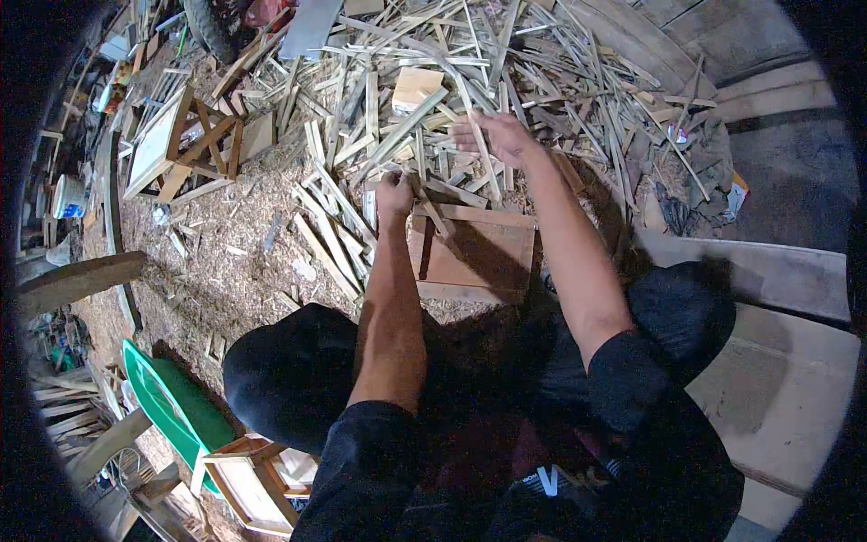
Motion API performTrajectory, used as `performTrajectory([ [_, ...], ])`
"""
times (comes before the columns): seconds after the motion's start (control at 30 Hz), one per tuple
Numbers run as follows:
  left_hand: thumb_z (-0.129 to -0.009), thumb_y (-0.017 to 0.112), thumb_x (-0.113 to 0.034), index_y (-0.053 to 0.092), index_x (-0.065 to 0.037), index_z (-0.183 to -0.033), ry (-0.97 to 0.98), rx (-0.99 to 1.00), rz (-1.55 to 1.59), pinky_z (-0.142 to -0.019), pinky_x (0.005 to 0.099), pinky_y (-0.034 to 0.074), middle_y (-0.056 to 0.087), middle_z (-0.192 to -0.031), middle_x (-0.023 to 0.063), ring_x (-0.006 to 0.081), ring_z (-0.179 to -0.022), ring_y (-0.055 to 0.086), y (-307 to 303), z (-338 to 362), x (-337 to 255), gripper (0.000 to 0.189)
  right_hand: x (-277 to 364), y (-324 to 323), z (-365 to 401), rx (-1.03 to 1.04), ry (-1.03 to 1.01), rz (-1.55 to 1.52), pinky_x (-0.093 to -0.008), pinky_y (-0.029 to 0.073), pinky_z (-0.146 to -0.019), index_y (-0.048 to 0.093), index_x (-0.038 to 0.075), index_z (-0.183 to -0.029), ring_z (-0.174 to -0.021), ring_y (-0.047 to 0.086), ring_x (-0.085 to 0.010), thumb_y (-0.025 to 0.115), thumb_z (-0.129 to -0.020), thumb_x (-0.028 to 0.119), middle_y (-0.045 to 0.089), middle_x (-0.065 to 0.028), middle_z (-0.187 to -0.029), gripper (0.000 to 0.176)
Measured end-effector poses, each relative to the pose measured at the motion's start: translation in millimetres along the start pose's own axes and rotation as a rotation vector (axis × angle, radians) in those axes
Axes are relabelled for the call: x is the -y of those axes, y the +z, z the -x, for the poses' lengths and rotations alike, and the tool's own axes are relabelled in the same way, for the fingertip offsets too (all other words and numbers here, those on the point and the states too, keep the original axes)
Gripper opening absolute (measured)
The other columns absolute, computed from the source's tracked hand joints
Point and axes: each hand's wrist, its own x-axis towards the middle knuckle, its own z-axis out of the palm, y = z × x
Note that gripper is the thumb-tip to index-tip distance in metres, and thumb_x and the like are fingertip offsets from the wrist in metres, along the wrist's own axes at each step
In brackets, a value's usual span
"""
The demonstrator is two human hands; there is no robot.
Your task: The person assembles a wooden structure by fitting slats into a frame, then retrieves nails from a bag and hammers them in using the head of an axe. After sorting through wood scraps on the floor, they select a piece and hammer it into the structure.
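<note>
My left hand point(395, 193) is closed around a thin wooden strip point(437, 217), which slants down to the right over a wooden box-like frame point(479, 248). Further forward and to the right, my right hand point(502, 138) has its fingers extended leftward, slightly blurred. Across its palm and fingers runs a long pale wood strip point(490, 172), apparently held against the thumb. The brown frame lies flat between my knees, with shadows of the hands and strip on its panel. Both hands are at the near side of a heap of loose wood strips point(397, 135).
A pale wood block point(417, 90) rests on the heap. At the left lies a wooden frame with crossed slats point(200, 149). A green plastic basin-like object point(172, 397) and another small wooden frame point(253, 483) sit near my left knee. Wide boards point(777, 388) are at the right.
</note>
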Motion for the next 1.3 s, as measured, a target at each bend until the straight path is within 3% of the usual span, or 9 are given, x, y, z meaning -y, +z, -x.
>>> performTrajectory([
  [0.13, -0.086, 0.062, -0.024, 0.063, 0.008, -0.104, -0.158, 0.121, 0.246, -0.078, 0.0350, 0.049, 0.068, -0.096, 0.0216, 0.0266, -0.087, 0.066, 3, -8, 20, 0.037, 4, 8, 7, 0.048, -0.020, -0.035, -0.0429, 0.049, -0.096, 0.049, -0.011, -0.119, -0.107, 0.060, -0.0350, 0.043, -0.099, 0.027, 0.058, -0.0271, -0.117, 0.043],
  [0.23, -0.087, 0.060, -0.023, 0.063, 0.007, -0.105, -0.126, 0.115, 0.137, -0.077, 0.0340, 0.050, 0.068, -0.096, 0.0209, 0.0249, -0.087, 0.066, 6, -13, 28, 0.035, 2, 6, 6, 0.068, -0.008, -0.044, -0.0392, 0.051, -0.091, 0.045, -0.009, -0.126, -0.106, 0.061, -0.0298, 0.042, -0.099, 0.030, 0.060, -0.0229, -0.116, 0.047],
  [0.33, -0.089, 0.059, -0.015, 0.063, 0.006, -0.095, -0.072, 0.051, 0.168, -0.055, 0.0295, 0.050, 0.065, -0.078, 0.0099, 0.0146, -0.065, 0.061, 10, -9, 24, 0.023, -1, 3, 5, 0.091, -0.017, -0.038, -0.0393, 0.051, -0.091, 0.045, -0.009, -0.126, -0.106, 0.061, -0.0301, 0.043, -0.099, 0.030, 0.060, -0.0232, -0.116, 0.047],
  [0.57, -0.084, 0.067, -0.018, 0.064, 0.007, -0.099, -0.149, 0.192, 0.077, -0.061, 0.0300, 0.049, 0.067, -0.081, 0.0109, 0.0160, -0.069, 0.061, -8, 23, -48, 0.029, -9, 5, 1, -0.069, 0.043, -0.056, -0.0419, 0.054, -0.087, 0.047, -0.009, -0.123, -0.100, 0.064, -0.0310, 0.042, -0.099, 0.024, 0.062, -0.0232, -0.113, 0.041],
  [0.67, -0.082, 0.069, -0.012, 0.065, 0.007, -0.097, -0.155, 0.247, 0.219, -0.057, 0.0296, 0.048, 0.067, -0.078, 0.0085, 0.0151, -0.061, 0.059, 1, 23, -44, 0.024, -33, -11, -9, -0.378, 0.113, 1.061, -0.0416, 0.051, -0.068, 0.062, -0.003, -0.106, -0.075, 0.067, -0.0266, 0.052, -0.094, 0.038, 0.069, -0.0186, -0.085, 0.044],
  [0.77, -0.079, 0.069, -0.013, 0.065, 0.005, -0.096, -0.124, 0.285, -0.061, -0.058, 0.0305, 0.049, 0.067, -0.073, 0.0099, 0.0161, -0.062, 0.061, -1, 29, -75, 0.025, -77, -47, -21, -0.472, 0.029, 1.259, -0.0439, 0.053, -0.076, 0.062, 0.001, -0.110, -0.084, 0.067, -0.0340, 0.058, -0.083, 0.037, 0.067, -0.0241, -0.090, 0.045],
  [0.87, -0.076, 0.072, -0.017, 0.065, 0.004, -0.097, -0.002, 0.311, -0.176, -0.064, 0.0314, 0.050, 0.069, -0.078, 0.0119, 0.0182, -0.069, 0.063, 11, 28, -81, 0.030, -102, -83, -24, -0.441, 0.015, 1.219, -0.0444, 0.051, -0.085, 0.057, -0.003, -0.116, -0.094, 0.065, -0.0382, 0.064, -0.077, 0.036, 0.064, -0.0279, -0.099, 0.055],
  [1.17, -0.075, 0.073, -0.015, 0.063, 0.007, -0.100, -0.006, 0.367, 0.046, -0.073, 0.0326, 0.051, 0.068, -0.088, 0.0172, 0.0213, -0.079, 0.065, 65, 30, -89, 0.034, -94, -129, 31, -1.065, -0.106, 0.983, -0.0453, 0.049, -0.069, 0.063, -0.005, -0.083, -0.079, 0.065, -0.0356, 0.064, -0.081, 0.027, 0.065, -0.0235, -0.081, 0.031],
  [1.3, -0.078, 0.071, -0.017, 0.062, 0.002, -0.104, 0.206, 0.326, 0.040, -0.074, 0.0344, 0.051, 0.066, -0.092, 0.0202, 0.0283, -0.082, 0.066, 113, 0, -26, 0.034, -80, -124, 50, -0.805, 0.033, 1.157, -0.0417, 0.048, -0.068, 0.062, -0.003, -0.092, -0.074, 0.062, -0.0352, 0.065, -0.080, 0.027, 0.063, -0.0206, -0.080, 0.032],
])
